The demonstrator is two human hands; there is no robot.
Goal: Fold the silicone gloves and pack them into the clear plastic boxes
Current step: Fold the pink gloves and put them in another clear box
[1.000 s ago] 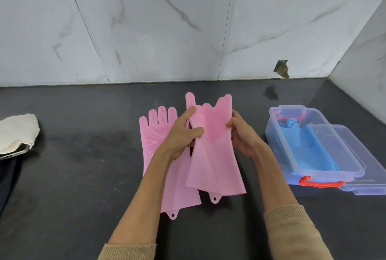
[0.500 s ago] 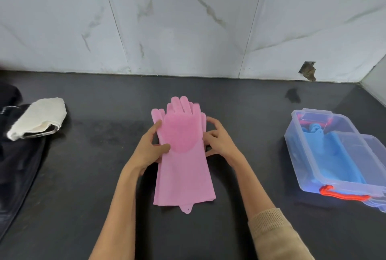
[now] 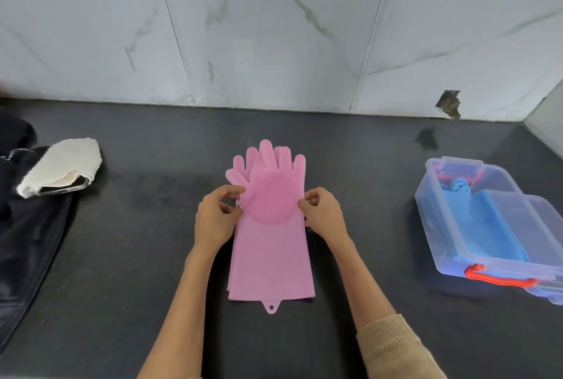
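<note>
While two pink silicone gloves [image 3: 271, 244] lie stacked flat at the middle of a dark stone countertop [image 3: 122, 256], fingers toward the tiled wall [image 3: 274, 43], a person's left hand [image 3: 214, 217] pinches the stack's left edge and the right hand [image 3: 324, 214] pinches its right edge. Toward the counter's right edge, a clear plastic box [image 3: 487, 220] with a red handle [image 3: 496, 279] holds blue gloves [image 3: 484, 220]. A white cloth [image 3: 61, 165] rests near the left edge.

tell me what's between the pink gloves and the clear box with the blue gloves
Only bare dark countertop lies between the pink gloves and the clear box, in the head view.
</note>
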